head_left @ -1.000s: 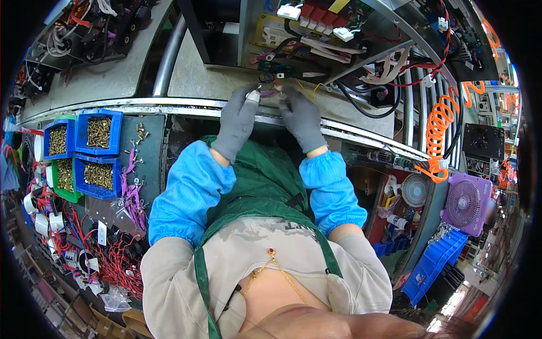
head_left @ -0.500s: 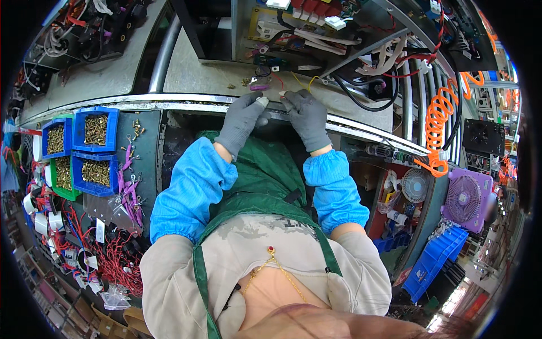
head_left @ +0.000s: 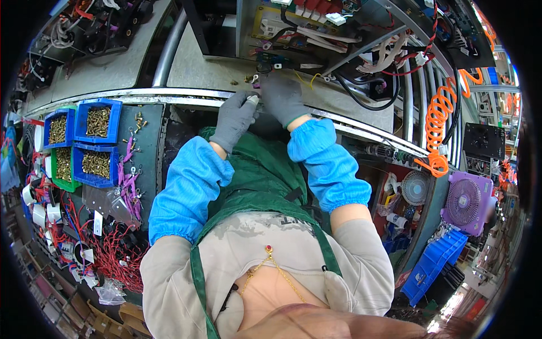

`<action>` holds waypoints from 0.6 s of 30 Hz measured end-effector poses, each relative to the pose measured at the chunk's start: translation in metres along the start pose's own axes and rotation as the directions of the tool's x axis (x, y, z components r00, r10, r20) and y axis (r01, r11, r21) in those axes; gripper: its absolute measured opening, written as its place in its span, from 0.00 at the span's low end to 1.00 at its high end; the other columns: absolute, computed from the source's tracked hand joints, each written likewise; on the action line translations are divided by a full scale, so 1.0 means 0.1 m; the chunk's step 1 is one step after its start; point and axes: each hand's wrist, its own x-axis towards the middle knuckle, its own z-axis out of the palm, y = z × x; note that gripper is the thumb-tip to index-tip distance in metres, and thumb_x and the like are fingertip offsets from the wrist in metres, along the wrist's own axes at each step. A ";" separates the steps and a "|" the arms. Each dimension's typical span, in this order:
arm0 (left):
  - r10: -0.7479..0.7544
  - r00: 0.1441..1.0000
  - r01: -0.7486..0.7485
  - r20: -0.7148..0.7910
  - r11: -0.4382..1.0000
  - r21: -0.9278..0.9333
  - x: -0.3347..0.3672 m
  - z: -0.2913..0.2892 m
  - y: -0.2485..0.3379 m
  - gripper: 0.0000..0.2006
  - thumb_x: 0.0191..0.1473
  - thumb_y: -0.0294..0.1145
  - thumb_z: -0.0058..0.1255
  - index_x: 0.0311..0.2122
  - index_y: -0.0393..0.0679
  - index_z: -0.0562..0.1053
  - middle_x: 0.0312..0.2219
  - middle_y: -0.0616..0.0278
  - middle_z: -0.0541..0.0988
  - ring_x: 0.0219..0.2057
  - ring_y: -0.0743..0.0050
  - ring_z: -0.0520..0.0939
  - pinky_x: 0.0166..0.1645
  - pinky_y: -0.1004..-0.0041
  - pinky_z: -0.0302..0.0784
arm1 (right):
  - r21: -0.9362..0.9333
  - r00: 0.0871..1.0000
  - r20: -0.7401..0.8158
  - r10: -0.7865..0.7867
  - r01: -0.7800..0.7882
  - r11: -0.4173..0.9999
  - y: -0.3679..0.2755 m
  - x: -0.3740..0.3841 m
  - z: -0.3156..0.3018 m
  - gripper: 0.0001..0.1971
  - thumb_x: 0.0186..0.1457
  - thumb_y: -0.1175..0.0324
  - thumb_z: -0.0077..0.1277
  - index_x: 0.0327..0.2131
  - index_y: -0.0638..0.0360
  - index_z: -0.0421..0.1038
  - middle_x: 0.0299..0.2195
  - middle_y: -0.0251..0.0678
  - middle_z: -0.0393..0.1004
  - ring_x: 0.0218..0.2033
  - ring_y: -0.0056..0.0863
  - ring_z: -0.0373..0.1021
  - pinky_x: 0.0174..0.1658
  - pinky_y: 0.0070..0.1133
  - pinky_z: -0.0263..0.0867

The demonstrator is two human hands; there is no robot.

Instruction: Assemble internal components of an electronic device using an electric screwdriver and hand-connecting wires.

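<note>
My left hand (head_left: pixel 235 120), in a grey glove with pale thumb tip, is at the bench's metal edge rail. Its fingers are curled together, and whatever they hold is hidden. Just to its right, my right hand (head_left: pixel 282 101), also gloved, reaches over the rail toward the bench top; motion smears its fingers. A small purple piece (head_left: pixel 256 86) with a ring-shaped metal end peeks out beside the right fingers, mostly covered. Several brass screws (head_left: pixel 234 82) lie on the bench close by. Behind stands an open metal chassis (head_left: pixel 259 34) with wires and circuit boards.
Blue bins (head_left: pixel 97 138) and a green bin (head_left: pixel 56 179) of brass screws stand at left, near purple-sleeved leads (head_left: pixel 131 189) and a tangle of red wires (head_left: pixel 118 260). To the right are an orange coiled hose (head_left: pixel 435 121), a purple fan (head_left: pixel 464 200) and a blue crate (head_left: pixel 432 268).
My right hand has moved left and forward over the bench, covering much of the purple piece. My left hand has shifted slightly left.
</note>
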 end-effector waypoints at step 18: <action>0.070 0.998 -0.069 -0.005 0.967 -0.245 0.02 0.02 0.21 0.11 0.53 0.32 0.51 0.39 0.36 0.75 0.25 0.63 0.77 0.23 0.85 0.74 0.29 0.84 0.70 | 0.335 0.848 -0.529 0.039 0.166 0.928 0.05 -0.55 -0.24 0.13 0.44 0.69 0.56 0.36 0.57 0.72 0.28 0.36 0.74 0.22 0.33 0.69 0.26 0.24 0.66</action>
